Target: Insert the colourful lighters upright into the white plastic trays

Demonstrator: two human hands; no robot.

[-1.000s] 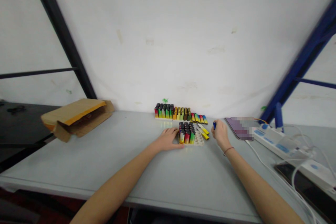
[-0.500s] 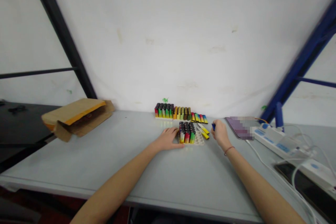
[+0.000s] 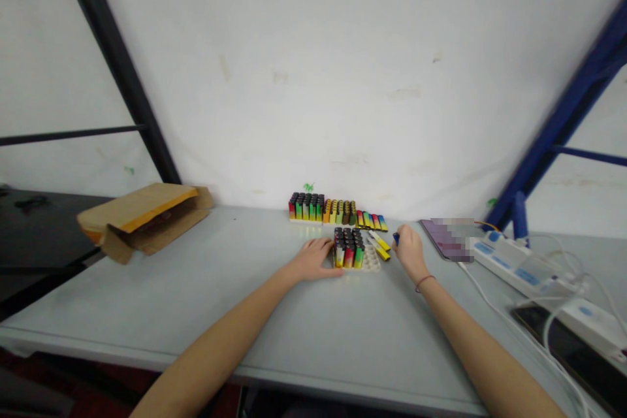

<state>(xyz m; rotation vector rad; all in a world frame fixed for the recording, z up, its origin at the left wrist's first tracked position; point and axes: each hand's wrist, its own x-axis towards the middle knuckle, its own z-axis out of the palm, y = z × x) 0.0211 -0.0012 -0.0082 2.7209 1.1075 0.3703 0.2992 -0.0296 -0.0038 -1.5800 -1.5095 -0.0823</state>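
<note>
My left hand (image 3: 313, 260) is against the left end of a white tray (image 3: 373, 265), its thumb along the front edge and its fingers by the back left. Upright lighters (image 3: 349, 256) with black tops fill the left part of this tray; round sockets show bare at its right. In my right hand (image 3: 410, 253), fingers closed, is a small blue lighter (image 3: 396, 239), mostly hidden by the fingers, held just right of the tray. Yellow-and-white lighters (image 3: 381, 245) lie between that hand and the tray.
Behind stand a block of black-topped lighters (image 3: 306, 208), a block of yellow-topped ones (image 3: 339, 211) and several lying lighters (image 3: 371, 221). An opened cardboard box (image 3: 147, 209) is at left. At right are a purple tablet-like device (image 3: 443, 240), power strips (image 3: 519, 268), cables and a dark phone (image 3: 578, 353).
My right hand has shifted slightly left, nearer the tray, with the blue lighter still in its fingers. My left hand and the tray stay put.
</note>
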